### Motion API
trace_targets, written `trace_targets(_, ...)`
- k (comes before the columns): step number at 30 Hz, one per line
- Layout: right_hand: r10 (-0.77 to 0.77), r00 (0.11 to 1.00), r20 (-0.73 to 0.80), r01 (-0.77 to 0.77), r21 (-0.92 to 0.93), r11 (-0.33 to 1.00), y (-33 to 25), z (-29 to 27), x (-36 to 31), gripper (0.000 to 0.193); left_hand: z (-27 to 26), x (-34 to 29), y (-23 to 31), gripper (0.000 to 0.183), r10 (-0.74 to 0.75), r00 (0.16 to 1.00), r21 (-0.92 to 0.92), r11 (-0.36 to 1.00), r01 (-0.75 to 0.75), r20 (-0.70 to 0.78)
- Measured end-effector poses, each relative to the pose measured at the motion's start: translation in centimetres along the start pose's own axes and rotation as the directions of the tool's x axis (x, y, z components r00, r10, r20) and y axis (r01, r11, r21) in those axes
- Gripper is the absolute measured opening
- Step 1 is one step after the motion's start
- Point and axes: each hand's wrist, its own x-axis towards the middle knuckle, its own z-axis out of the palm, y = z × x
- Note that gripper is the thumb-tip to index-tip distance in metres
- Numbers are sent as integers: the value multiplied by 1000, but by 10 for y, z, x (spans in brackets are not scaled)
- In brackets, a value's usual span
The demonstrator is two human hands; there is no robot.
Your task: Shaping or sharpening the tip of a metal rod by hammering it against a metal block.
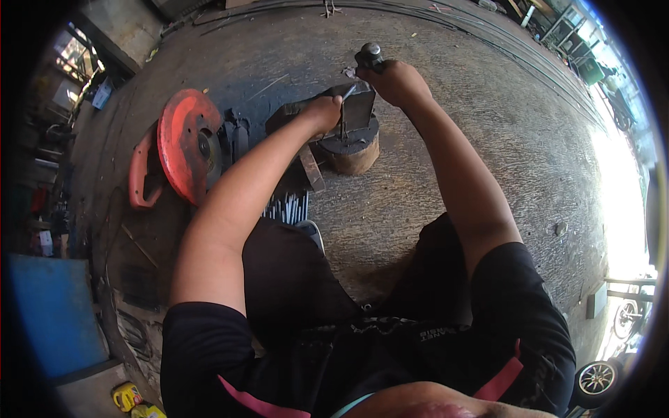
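My left hand (323, 115) is closed around a short metal rod (349, 91), whose end rests at the top of a dark steel anvil block (360, 111). The block sits on a round wooden stump (357, 157). Just beyond and to the right, my right hand (403, 83) is closed on a hammer; the dark hammer head (371, 57) is raised above the block's far side. Its handle is mostly hidden in my fist. Several cut metal rods (289, 207) lie in a container by my left knee, partly covered by my arm and leg.
A red cut-off saw (182, 143) stands left of my left forearm. A flat metal bar (311, 168) leans by the stump. Long thin rods (481, 22) lie across the far floor. At the left edge are a blue panel (56, 313) and yellow containers (127, 396); a wheel (597, 378) is at lower right.
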Motion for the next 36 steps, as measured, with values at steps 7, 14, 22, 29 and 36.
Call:
trace_targets(7, -172, 832, -528, 428, 412, 805, -50, -76, -25, 51, -11, -17, -3, 39, -161, 920, -658, 655, 371, 358)
trace_targets(14, -462, 882, -92, 343, -548, 763, -3, 16, 17, 54, -14, -13, -6, 37, -66, 886, -773, 463, 435, 459)
trace_targets(22, -116, 974, -192, 137, 97, 986, -20, -30, 0, 63, -13, -17, -4, 39, -145, 896, -730, 532, 429, 421)
trace_targets(29, -192, 786, -587, 479, 384, 789, -44, -48, -17, 48, -11, -18, -6, 39, -110, 902, -751, 518, 410, 417)
trace_targets(36, 57, 994, 90, -63, 66, 996, 9, 13, 18, 59, -19, -16, -20, 40, -184, 895, -770, 458, 443, 406)
